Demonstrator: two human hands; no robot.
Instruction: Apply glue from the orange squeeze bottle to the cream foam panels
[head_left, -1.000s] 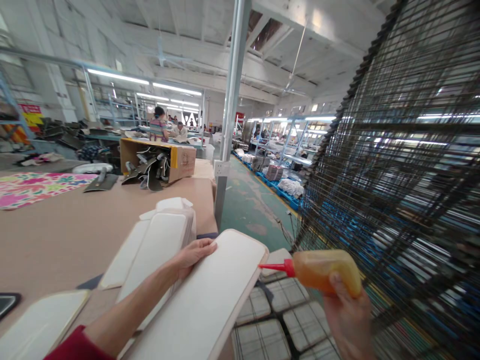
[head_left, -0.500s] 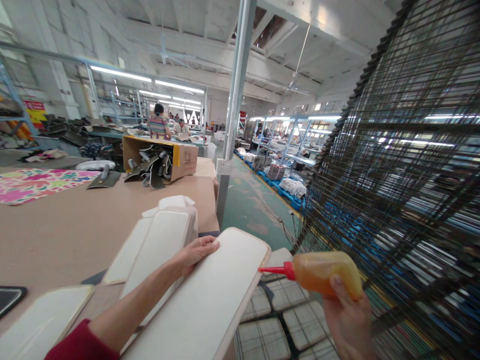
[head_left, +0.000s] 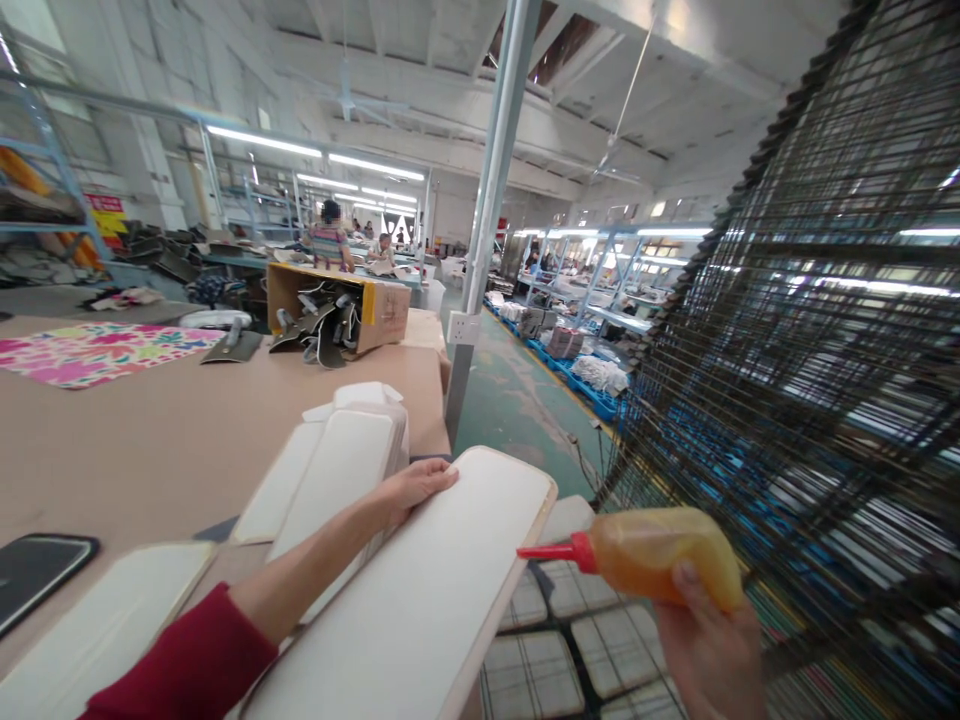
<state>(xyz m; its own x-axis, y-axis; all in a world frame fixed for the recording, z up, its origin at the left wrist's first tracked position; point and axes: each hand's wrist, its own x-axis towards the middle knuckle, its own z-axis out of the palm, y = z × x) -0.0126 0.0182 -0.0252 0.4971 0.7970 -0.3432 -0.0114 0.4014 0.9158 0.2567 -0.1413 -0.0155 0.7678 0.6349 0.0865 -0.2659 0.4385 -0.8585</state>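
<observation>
My left hand (head_left: 411, 487) grips the left edge of a long white panel (head_left: 442, 590) with a beige rim and holds it tilted off the table's corner. My right hand (head_left: 709, 650) squeezes an amber glue bottle (head_left: 664, 566); its red nozzle (head_left: 551, 550) touches the panel's right edge. A stack of similar white panels (head_left: 341, 470) lies on the table just beyond my left hand. Another white panel (head_left: 112, 625) rests at the table's near left.
The tan table (head_left: 150, 440) carries a dark tablet (head_left: 34, 570), a floral fabric (head_left: 90, 352) and an open cardboard box (head_left: 337, 310). A tall wire rack (head_left: 810, 350) stands at the right, above checked pieces (head_left: 532, 675) on the floor. A steel post (head_left: 491, 215) rises behind; people work far off.
The view has shifted right and slightly up. The nozzle's contact point has slid a little down the panel's right edge. Both hands keep their grips.
</observation>
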